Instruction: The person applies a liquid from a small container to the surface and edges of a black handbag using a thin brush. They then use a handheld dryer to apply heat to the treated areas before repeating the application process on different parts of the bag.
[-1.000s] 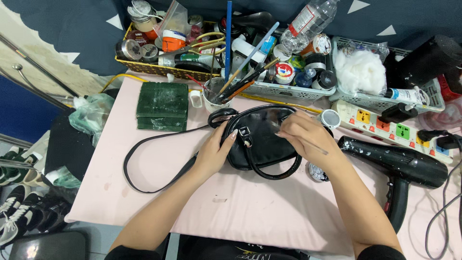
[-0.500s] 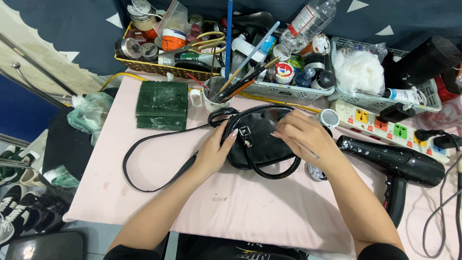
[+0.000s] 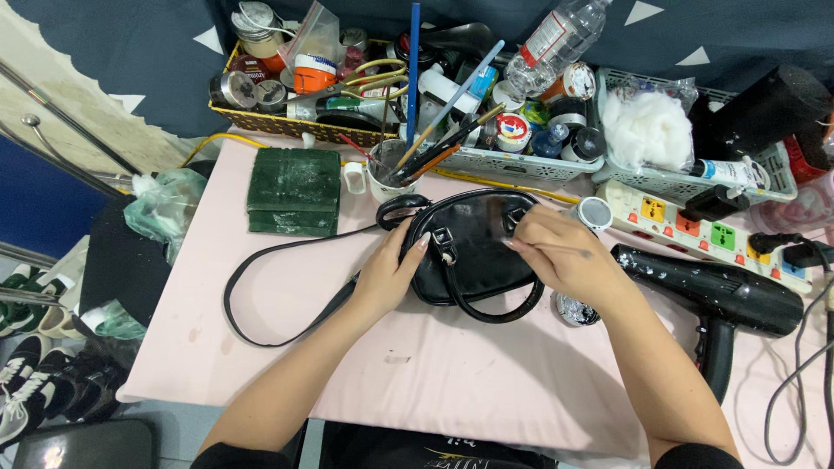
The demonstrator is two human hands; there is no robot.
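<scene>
Here, a small black handbag (image 3: 473, 252) lies on its side near the middle of the pink desk (image 3: 452, 382), with its thin shoulder strap (image 3: 261, 287) looping away toward 9 o'clock. The left hand (image 3: 391, 274) rests flat against the bag's 9 o'clock edge, fingers spread and pressing on the leather close to a metal buckle; its grip is loose, closed around nothing, only steadying the bag. The right hand (image 3: 565, 256) sits over the bag's 3 o'clock end, its grip pinched shut on a slim brush (image 3: 556, 250) whose handle points toward 3 o'clock and whose blurred tip lies on the bag's surface.

Just beside the right hand, at 5 o'clock from the bag, a small round tin (image 3: 573, 310) is partly hidden by the wrist, and another round lid (image 3: 594, 212) lies at 2 o'clock. A black hair dryer (image 3: 712, 291) lies further toward 3 o'clock, below a white power strip (image 3: 704, 230) with coloured switches. At 10 o'clock from the bag sits a dark green block (image 3: 294, 189), and at 12 o'clock a cup (image 3: 387, 174) stuffed with brushes. Behind that, along the far edge, baskets (image 3: 521, 163) hold jars, tubes, a clear plastic bottle (image 3: 556, 39) and a wad of white cotton (image 3: 647, 126).
</scene>
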